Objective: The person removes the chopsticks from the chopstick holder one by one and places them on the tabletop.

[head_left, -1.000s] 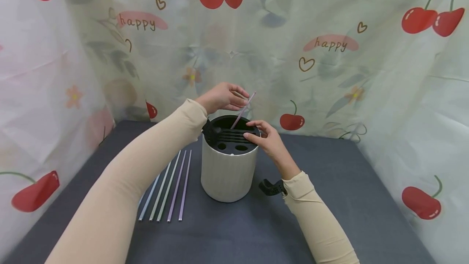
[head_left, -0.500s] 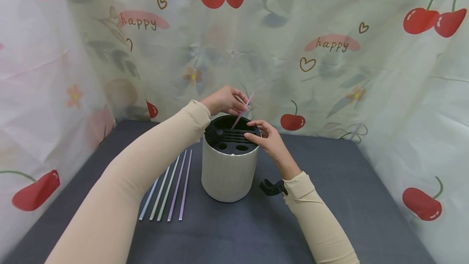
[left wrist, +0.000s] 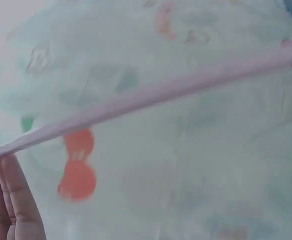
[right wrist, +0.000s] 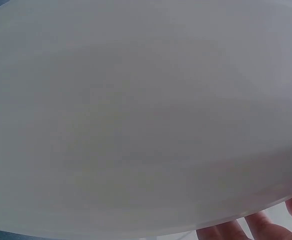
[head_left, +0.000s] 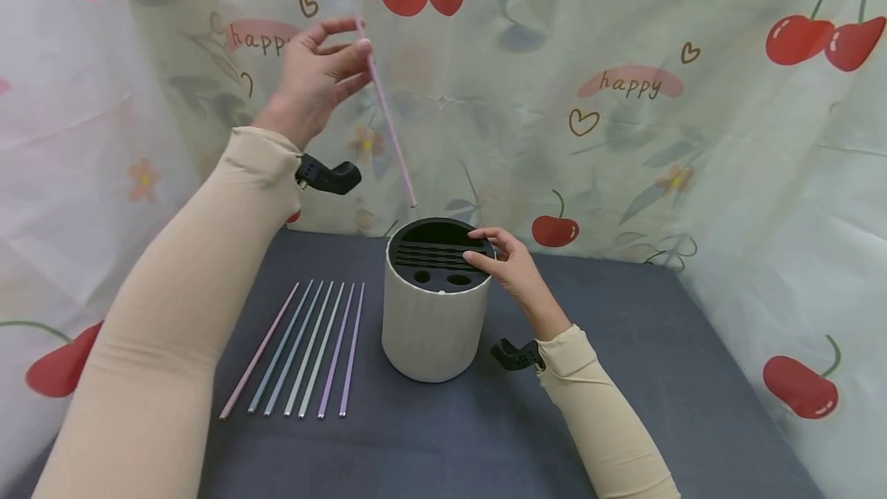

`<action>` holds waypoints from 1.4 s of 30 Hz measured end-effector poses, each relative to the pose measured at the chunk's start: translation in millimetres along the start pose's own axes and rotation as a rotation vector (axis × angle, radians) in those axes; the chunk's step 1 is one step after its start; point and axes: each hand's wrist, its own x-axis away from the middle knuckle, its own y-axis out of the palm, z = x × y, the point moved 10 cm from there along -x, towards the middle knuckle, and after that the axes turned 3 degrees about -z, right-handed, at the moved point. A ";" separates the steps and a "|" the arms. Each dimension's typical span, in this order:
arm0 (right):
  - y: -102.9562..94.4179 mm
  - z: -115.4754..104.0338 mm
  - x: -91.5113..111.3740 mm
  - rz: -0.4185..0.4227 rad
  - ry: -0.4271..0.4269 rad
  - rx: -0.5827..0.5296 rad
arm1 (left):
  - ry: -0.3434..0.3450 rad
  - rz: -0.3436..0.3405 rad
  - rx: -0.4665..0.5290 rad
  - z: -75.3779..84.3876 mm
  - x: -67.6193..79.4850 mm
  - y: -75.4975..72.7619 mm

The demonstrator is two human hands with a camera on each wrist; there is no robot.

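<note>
High at the left of the head view, my left hand [head_left: 322, 72] pinches a pink chopstick [head_left: 389, 118] near its upper end. The chopstick slants down to the right, its lower tip just above the back rim of a white ribbed utensil holder [head_left: 433, 337]. In the left wrist view the same chopstick [left wrist: 151, 95] crosses the picture, blurred. The holder has a black slotted lid [head_left: 416, 278] with a large opening at the back and two round holes in front. My right hand [head_left: 509, 260] grips the holder's right rim, thumb over the lid. Its fingers [right wrist: 266, 229] show at the holder's edge in the right wrist view.
Left of the holder, several chopsticks lie side by side on the dark grey tablecloth [head_left: 430, 437]: a pink chopstick [head_left: 259, 349] outermost, then blue, pale green and purple ones. A cherry-print curtain [head_left: 485, 98] surrounds the table at the back and sides.
My left hand has lifted the pink chopstick out of the holder's back opening, moving up and left. The chopstick's tilt has reversed. My right hand stays at the rim.
</note>
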 end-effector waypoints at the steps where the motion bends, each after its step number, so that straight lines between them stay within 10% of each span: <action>1: -0.2 0.0 0.0 0.001 0.003 0.003 | 0.004 0.030 0.030 5.7 1.4 -11.8; 9: -0.3 0.1 -0.1 -0.001 0.005 0.006 | -0.160 0.089 -0.153 -18.7 29.1 -110.4; 16: -0.9 -0.7 0.7 0.000 0.004 0.006 | -0.368 -0.022 -0.588 -97.2 61.8 -203.9; 24: -1.1 0.4 -0.4 0.004 0.003 0.014 | -0.661 0.028 -0.933 -186.8 110.8 -295.3; 31: -1.5 -1.0 -1.0 0.001 -0.006 0.020 | -0.729 0.093 -0.956 -215.0 134.5 -321.7; 42: -0.6 0.7 -1.1 0.003 0.000 0.012 | -0.717 0.100 -1.028 -220.4 134.9 -314.7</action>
